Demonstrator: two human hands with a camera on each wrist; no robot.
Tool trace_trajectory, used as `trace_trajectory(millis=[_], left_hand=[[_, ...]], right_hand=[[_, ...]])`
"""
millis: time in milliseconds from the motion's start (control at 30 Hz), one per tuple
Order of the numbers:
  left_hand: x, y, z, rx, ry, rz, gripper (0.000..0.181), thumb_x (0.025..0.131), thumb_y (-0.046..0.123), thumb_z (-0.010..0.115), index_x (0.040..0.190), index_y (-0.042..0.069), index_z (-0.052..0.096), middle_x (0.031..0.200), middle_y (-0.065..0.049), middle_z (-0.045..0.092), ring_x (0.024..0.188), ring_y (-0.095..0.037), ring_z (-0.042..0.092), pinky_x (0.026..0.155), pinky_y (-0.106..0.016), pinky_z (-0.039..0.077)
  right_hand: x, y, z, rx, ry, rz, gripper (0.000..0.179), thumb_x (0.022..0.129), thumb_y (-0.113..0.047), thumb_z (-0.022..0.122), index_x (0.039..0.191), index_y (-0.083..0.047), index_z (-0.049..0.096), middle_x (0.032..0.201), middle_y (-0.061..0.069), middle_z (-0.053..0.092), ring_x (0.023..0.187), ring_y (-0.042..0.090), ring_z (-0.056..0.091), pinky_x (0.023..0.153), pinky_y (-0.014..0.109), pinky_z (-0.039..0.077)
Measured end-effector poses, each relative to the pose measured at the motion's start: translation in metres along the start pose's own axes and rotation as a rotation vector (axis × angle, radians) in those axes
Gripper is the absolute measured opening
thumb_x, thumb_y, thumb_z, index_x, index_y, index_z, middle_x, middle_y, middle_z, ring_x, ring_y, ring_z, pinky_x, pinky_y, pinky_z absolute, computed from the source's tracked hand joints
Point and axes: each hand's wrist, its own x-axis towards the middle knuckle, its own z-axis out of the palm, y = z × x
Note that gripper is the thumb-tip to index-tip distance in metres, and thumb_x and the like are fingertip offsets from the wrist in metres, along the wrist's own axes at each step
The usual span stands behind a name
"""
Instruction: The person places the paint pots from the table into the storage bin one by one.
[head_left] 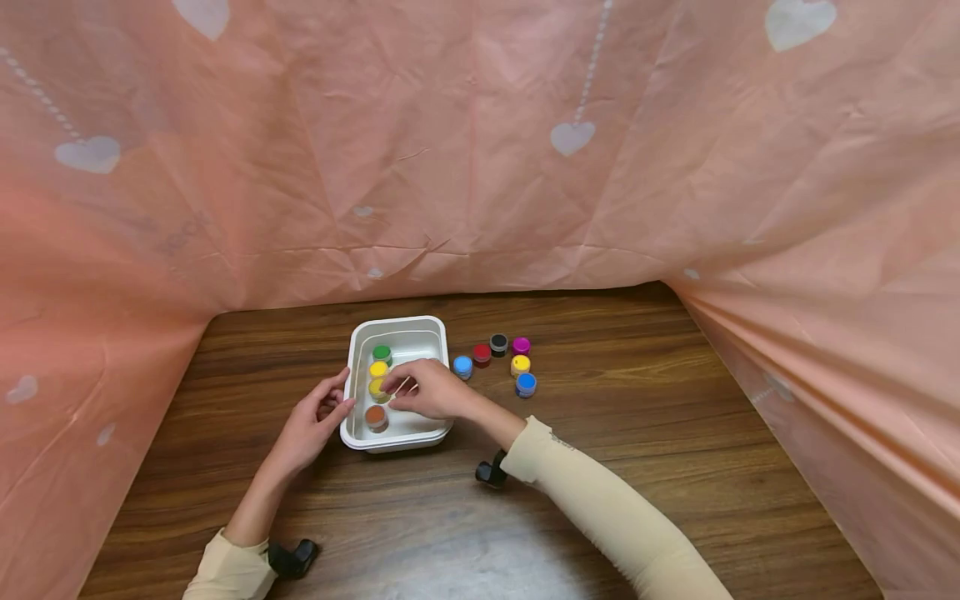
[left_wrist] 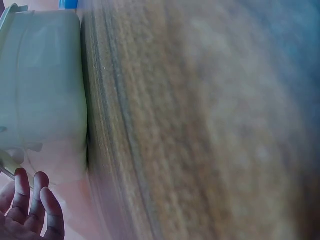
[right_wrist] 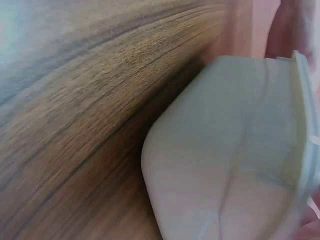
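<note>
A white plastic tub [head_left: 396,437] stands on the table, with small lidded pots in a column along its left side. They are a green pot [head_left: 382,354], a bright yellow pot [head_left: 378,368], a darker yellow pot [head_left: 377,388] and a brown pot [head_left: 377,418]. Reaching over the tub's right rim, my right hand [head_left: 427,389] pinches the darker yellow pot at its right side; the contact is partly hidden. My left hand [head_left: 309,423] holds the tub's left rim with thumb and fingertips. In the left wrist view, bent fingers [left_wrist: 36,202] lie against the tub wall.
Right of the tub, several more pots stand loosely grouped: light blue [head_left: 462,367], red [head_left: 482,354], black [head_left: 498,344], magenta [head_left: 521,345], yellow [head_left: 520,365] and blue [head_left: 526,384]. A pink curtain [head_left: 480,208] with hearts encloses the wooden table [head_left: 637,400] behind and at both sides.
</note>
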Motion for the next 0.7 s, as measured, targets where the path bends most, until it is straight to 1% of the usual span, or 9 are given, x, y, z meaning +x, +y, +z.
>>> trace_trajectory(millis=[133,300,367,500,567,700], left_hand=[[0.001,0.001,-0.001,0.011,-0.006,-0.022,0.052,0.103,0.013,0.064,0.151,0.000,0.049,0.103,-0.013,0.057,0.085,-0.007,0.056,0.074,-0.020,0.048],[0.001,0.002,-0.002,0.017,-0.008,-0.043,0.052,0.104,0.015,0.064,0.152,0.001,0.049,0.105,-0.013,0.056,0.087,-0.009,0.054,0.074,-0.020,0.047],[0.000,0.003,-0.002,0.014,-0.006,-0.041,0.052,0.104,0.015,0.064,0.152,0.001,0.049,0.105,-0.013,0.056,0.087,-0.009,0.054,0.075,-0.019,0.047],[-0.001,0.006,-0.001,0.006,-0.001,-0.029,0.052,0.103,0.014,0.065,0.151,-0.001,0.049,0.105,-0.013,0.057,0.087,-0.008,0.054,0.075,-0.019,0.048],[-0.001,0.006,-0.001,0.007,0.000,-0.027,0.052,0.103,0.014,0.065,0.151,-0.001,0.049,0.104,-0.013,0.057,0.087,-0.008,0.054,0.074,-0.019,0.048],[-0.001,0.005,-0.001,0.020,-0.002,-0.028,0.052,0.104,0.014,0.064,0.151,-0.001,0.049,0.104,-0.011,0.056,0.086,-0.008,0.053,0.074,-0.019,0.047]], right_hand=[[-0.014,0.000,-0.015,0.036,0.009,0.021,0.023,0.095,-0.005,0.074,0.117,-0.001,0.074,0.115,0.015,0.075,0.099,0.022,0.071,0.085,0.018,0.055],[-0.031,0.001,-0.035,0.071,0.036,0.059,0.023,0.095,-0.009,0.075,0.118,-0.006,0.075,0.115,0.011,0.075,0.099,0.015,0.070,0.092,0.032,0.058],[-0.039,0.003,-0.043,0.077,0.061,0.068,0.023,0.095,-0.010,0.075,0.118,-0.008,0.075,0.114,0.008,0.075,0.099,0.014,0.070,0.093,0.034,0.058],[-0.055,0.016,-0.055,0.098,0.123,0.085,0.025,0.094,-0.010,0.076,0.119,-0.007,0.075,0.112,0.009,0.076,0.101,0.016,0.071,0.092,0.035,0.058],[-0.063,0.024,-0.061,0.108,0.155,0.094,0.025,0.094,-0.009,0.076,0.118,-0.006,0.075,0.113,0.011,0.076,0.103,0.019,0.071,0.092,0.036,0.058],[-0.080,0.043,-0.074,0.115,0.211,0.138,0.025,0.094,-0.009,0.076,0.119,-0.005,0.074,0.115,0.015,0.075,0.106,0.022,0.071,0.092,0.040,0.058]])
